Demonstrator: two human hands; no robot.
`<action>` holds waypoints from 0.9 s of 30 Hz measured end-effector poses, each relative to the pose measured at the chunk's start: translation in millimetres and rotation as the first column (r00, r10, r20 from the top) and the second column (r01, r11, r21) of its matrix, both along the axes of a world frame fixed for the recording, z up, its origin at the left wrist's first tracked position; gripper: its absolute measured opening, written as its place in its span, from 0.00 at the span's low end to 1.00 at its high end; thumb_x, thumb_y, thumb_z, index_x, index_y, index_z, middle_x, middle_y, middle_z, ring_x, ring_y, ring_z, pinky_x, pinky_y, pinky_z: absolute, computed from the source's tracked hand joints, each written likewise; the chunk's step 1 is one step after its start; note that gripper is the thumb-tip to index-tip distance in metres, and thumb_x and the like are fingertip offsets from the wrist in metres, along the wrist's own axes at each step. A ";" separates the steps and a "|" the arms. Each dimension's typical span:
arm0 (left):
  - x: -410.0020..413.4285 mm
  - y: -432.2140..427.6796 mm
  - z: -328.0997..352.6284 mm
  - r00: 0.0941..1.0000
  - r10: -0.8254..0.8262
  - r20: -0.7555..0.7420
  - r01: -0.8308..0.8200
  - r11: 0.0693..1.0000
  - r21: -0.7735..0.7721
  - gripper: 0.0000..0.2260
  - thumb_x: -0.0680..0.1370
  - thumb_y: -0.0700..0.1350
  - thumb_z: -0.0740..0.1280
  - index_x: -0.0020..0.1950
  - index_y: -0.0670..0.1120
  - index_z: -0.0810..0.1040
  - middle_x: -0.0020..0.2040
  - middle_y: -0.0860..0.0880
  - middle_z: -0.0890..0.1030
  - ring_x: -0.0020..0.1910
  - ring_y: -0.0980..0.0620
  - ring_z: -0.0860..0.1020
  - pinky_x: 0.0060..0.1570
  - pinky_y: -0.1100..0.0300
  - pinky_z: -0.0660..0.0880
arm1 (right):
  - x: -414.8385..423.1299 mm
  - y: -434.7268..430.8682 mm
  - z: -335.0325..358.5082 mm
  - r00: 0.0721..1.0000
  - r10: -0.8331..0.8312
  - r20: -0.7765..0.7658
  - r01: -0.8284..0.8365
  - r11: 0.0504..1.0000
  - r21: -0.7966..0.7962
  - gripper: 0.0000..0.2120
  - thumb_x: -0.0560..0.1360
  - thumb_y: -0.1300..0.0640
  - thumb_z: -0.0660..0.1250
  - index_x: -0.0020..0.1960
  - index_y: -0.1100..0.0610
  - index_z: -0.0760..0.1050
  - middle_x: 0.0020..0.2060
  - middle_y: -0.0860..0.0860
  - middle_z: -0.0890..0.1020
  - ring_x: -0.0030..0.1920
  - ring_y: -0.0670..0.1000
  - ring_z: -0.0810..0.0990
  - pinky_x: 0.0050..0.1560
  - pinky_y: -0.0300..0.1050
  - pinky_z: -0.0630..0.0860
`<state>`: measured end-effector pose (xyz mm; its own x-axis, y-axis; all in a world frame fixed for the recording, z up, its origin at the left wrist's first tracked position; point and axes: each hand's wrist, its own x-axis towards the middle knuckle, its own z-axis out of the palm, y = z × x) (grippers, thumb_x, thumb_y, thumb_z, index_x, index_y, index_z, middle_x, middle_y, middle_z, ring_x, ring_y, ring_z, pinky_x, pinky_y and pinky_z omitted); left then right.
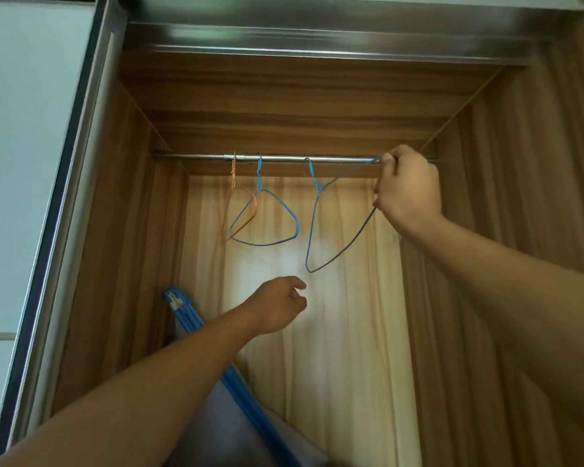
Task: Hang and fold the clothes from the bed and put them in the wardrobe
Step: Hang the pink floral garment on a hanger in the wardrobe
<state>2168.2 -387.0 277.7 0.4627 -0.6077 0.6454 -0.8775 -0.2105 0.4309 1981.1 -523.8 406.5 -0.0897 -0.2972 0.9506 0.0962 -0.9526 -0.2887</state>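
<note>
I look up into an open wooden wardrobe [506, 230] with a metal rail [284, 158] across its top. On the rail hang an orange wire hanger [232, 183] and a blue wire hanger [267, 217] side by side at the left. A second blue wire hanger [312, 230] hangs further right, tilted. My right hand [408, 187] is up at the rail's right end and grips this tilted hanger's wire. My left hand [279, 305] is raised below the hangers with loosely curled fingers and holds nothing. No clothes are in view.
A blue-framed folded object [216, 358] leans in the wardrobe's lower left. A sliding door with a metal frame [64, 197] stands at the left. A metal track [317, 38] runs along the top of the opening.
</note>
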 end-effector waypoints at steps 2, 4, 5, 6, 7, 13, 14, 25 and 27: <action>-0.9 -4.5 -1.1 0.999 -0.024 -0.040 0.022 0.999 -0.049 0.16 0.81 0.48 0.64 0.69 0.48 0.74 0.56 0.52 0.77 0.44 0.56 0.76 0.44 0.63 0.71 | -6.4 0.1 -6.4 0.997 -0.075 -0.021 0.075 0.997 -0.008 0.17 0.80 0.47 0.52 0.49 0.56 0.76 0.40 0.58 0.83 0.44 0.64 0.82 0.46 0.52 0.78; -2.1 -9.7 -4.2 0.999 -0.005 -0.052 0.002 0.998 -0.064 0.19 0.82 0.50 0.64 0.72 0.47 0.72 0.64 0.48 0.75 0.52 0.52 0.76 0.50 0.63 0.69 | -12.5 -0.8 -17.0 0.991 -0.123 -0.049 0.123 0.992 0.016 0.15 0.82 0.50 0.56 0.53 0.57 0.78 0.47 0.60 0.84 0.52 0.65 0.80 0.46 0.50 0.72; -2.5 -11.9 -7.1 0.998 0.020 -0.058 -0.023 0.998 -0.054 0.22 0.83 0.52 0.63 0.74 0.45 0.70 0.68 0.46 0.73 0.57 0.50 0.76 0.53 0.64 0.67 | -14.2 -3.0 -24.3 0.990 -0.125 -0.072 0.127 0.991 0.036 0.15 0.82 0.50 0.57 0.55 0.56 0.79 0.49 0.60 0.84 0.54 0.65 0.80 0.47 0.49 0.71; -3.1 -14.2 -10.8 0.996 0.048 -0.080 -0.051 0.998 -0.039 0.24 0.83 0.54 0.62 0.75 0.44 0.68 0.70 0.44 0.72 0.61 0.49 0.75 0.54 0.64 0.66 | -14.6 -6.4 -32.7 0.988 -0.112 -0.102 0.119 0.991 0.060 0.14 0.82 0.51 0.58 0.55 0.56 0.80 0.51 0.60 0.84 0.55 0.64 0.80 0.48 0.49 0.71; -3.6 -16.7 -15.5 0.991 0.065 -0.118 -0.069 0.997 -0.026 0.26 0.83 0.57 0.60 0.75 0.42 0.68 0.68 0.44 0.73 0.61 0.48 0.76 0.53 0.63 0.67 | -14.6 -9.2 -42.6 0.988 -0.082 -0.132 0.095 0.992 0.089 0.14 0.81 0.51 0.59 0.55 0.56 0.81 0.51 0.59 0.84 0.55 0.63 0.80 0.49 0.48 0.72; -5.9 -25.5 -52.0 0.852 -0.080 -0.517 0.025 0.993 -0.113 0.18 0.83 0.59 0.58 0.56 0.45 0.74 0.50 0.45 0.80 0.43 0.52 0.77 0.39 0.59 0.69 | -6.6 -36.5 -116.6 0.976 0.170 -0.137 -0.112 0.930 0.351 0.08 0.80 0.59 0.62 0.46 0.53 0.79 0.42 0.52 0.80 0.45 0.52 0.77 0.40 0.40 0.65; -4.0 -26.1 -59.1 0.819 -0.111 -0.563 0.015 0.985 -0.173 0.16 0.83 0.57 0.59 0.53 0.45 0.75 0.49 0.44 0.80 0.42 0.51 0.77 0.38 0.59 0.69 | -3.3 -43.9 -131.9 0.974 0.190 -0.125 -0.124 0.904 0.408 0.07 0.79 0.59 0.62 0.46 0.53 0.79 0.41 0.52 0.79 0.43 0.53 0.76 0.39 0.40 0.66; 25.3 -30.8 -125.0 0.940 0.056 -0.337 -0.058 0.998 0.005 0.06 0.79 0.40 0.60 0.42 0.45 0.71 0.35 0.46 0.70 0.32 0.51 0.67 0.30 0.60 0.62 | 51.1 -106.5 -351.5 0.778 0.525 -0.345 -0.003 0.552 0.834 0.15 0.84 0.47 0.57 0.59 0.59 0.70 0.44 0.59 0.79 0.32 0.56 0.74 0.30 0.42 0.73; 27.7 -32.8 -136.0 0.963 0.132 -0.236 -0.107 0.987 0.116 0.06 0.81 0.42 0.60 0.45 0.44 0.73 0.38 0.45 0.74 0.35 0.50 0.71 0.35 0.58 0.68 | 59.7 -112.2 -400.6 0.610 0.487 -0.625 0.173 0.688 0.705 0.26 0.80 0.36 0.61 0.62 0.58 0.69 0.49 0.58 0.78 0.42 0.57 0.77 0.38 0.46 0.73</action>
